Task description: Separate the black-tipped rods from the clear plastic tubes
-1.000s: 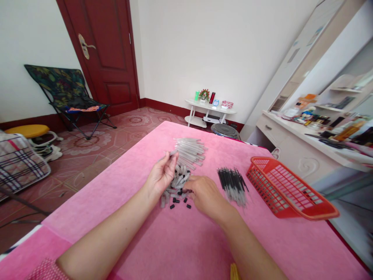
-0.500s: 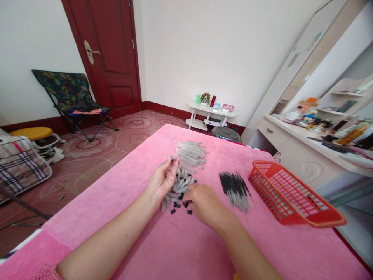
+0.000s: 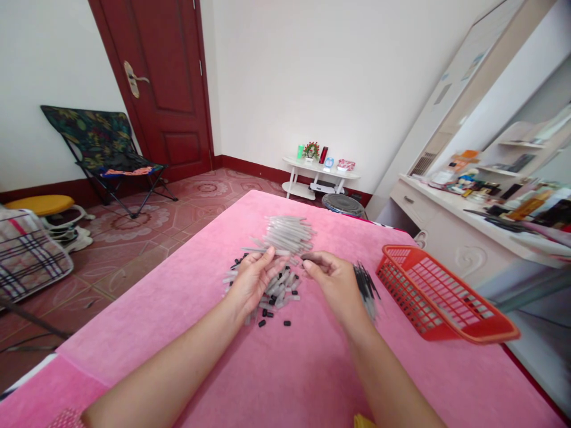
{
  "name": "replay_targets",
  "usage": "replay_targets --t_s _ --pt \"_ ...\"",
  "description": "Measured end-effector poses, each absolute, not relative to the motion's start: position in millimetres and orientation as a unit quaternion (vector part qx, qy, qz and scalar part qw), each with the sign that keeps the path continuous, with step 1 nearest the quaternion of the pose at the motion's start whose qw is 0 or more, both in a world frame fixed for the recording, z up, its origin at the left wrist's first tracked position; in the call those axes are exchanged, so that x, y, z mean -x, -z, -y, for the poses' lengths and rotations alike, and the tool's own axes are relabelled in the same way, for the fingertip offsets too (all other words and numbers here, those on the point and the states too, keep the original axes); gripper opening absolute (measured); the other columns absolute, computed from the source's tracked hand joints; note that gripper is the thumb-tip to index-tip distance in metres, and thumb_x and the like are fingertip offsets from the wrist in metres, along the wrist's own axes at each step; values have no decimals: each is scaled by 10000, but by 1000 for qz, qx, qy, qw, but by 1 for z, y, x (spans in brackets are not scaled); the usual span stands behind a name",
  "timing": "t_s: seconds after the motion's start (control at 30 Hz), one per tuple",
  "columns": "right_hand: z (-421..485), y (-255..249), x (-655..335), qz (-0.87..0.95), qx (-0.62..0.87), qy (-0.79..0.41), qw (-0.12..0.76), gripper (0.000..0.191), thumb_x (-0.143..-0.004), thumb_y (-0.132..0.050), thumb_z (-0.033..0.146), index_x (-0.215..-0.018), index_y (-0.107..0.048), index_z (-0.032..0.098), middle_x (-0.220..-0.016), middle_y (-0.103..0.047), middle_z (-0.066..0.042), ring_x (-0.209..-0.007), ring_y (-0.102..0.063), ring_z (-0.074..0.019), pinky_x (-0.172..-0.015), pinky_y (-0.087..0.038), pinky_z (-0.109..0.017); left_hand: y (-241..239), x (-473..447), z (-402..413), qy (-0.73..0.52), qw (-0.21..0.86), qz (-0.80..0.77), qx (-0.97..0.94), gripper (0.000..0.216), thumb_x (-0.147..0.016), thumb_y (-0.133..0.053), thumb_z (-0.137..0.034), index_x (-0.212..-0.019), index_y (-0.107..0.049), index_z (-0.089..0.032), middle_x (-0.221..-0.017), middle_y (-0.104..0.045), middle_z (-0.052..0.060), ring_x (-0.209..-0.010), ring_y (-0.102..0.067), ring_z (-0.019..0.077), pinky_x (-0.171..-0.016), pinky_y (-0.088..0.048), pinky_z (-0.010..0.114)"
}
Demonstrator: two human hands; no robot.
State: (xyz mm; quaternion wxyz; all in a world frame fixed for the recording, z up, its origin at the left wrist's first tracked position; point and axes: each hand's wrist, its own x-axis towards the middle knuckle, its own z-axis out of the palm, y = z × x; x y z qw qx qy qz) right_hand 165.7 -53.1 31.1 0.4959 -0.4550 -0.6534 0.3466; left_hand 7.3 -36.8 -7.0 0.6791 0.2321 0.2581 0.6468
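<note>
My left hand (image 3: pixel 255 278) is closed in a pinch on a thin, pale grey tube (image 3: pixel 250 249) that points left past the thumb. Facing it, my right hand (image 3: pixel 335 280) has thumb and forefinger pressed together on a small dark piece, mostly hidden by the fingers. Beyond both hands lies a bundle of translucent grey tubes (image 3: pixel 289 232). Under and beside my left hand spreads a pile of short translucent sleeves (image 3: pixel 280 291) and small black caps (image 3: pixel 286 323). My right hand partly covers a bundle of black-and-grey sticks (image 3: pixel 366 288).
A red plastic basket (image 3: pixel 439 297) stands at the right edge of the pink-covered table (image 3: pixel 267 374). A dresser (image 3: pixel 446 220) crowded with bottles is further right. At the back are a small white stand (image 3: pixel 321 168) and a folding chair (image 3: pixel 107 148).
My right hand has lifted out of the pile of small pieces and moved up and right, bringing a small dark piece opposite my left hand. My left hand still holds the tube.
</note>
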Motion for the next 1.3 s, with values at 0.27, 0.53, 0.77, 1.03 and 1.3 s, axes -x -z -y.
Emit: replay_targets --t_s 0.27,0.53,0.77,1.03,1.3 --pt "54 -30 -161 547 455 -422 562 188 -644 -679 295 -776 -681 161 -757 -686 -43 -657 -614 -155 -590 -505 -269 9 -10 41 -620 679 -277 -278 170 -702 -712 -218 -783 -631 -93 -788 -713 75 -739 -679 152 -750 -546 255" --pt "53 -28 -159 547 453 -432 556 181 -591 -703 273 -727 -658 163 -701 -681 -32 -611 -616 -150 -588 -514 -279 8 -12 43 -625 675 -276 -277 174 -682 -729 -221 -744 -626 -97 -768 -709 65 -742 -679 157 -738 -551 255" --pt "52 -25 -159 557 454 -424 551 141 -606 -669 209 -735 -651 156 -714 -678 -30 -635 -616 -149 -618 -506 -278 9 -14 46 -622 666 -275 -306 203 -700 -714 -246 -801 -626 -94 -798 -710 78 -726 -678 155 -731 -553 262" --pt "53 -20 -158 598 482 -363 528 96 -690 -591 193 -761 -638 148 -731 -664 -38 -655 -610 -155 -603 -484 -258 11 -16 46 -636 629 -288 -342 231 -677 -728 -250 -833 -619 -119 -776 -701 38 -722 -674 144 -711 -550 249" --pt "58 -14 -157 645 518 -318 463 241 -836 -454 312 -663 -541 167 -554 -562 4 -475 -515 -117 -462 -389 -220 11 -18 50 -637 590 -296 -399 206 -679 -722 -241 -825 -615 -142 -783 -692 23 -727 -667 146 -701 -548 259"
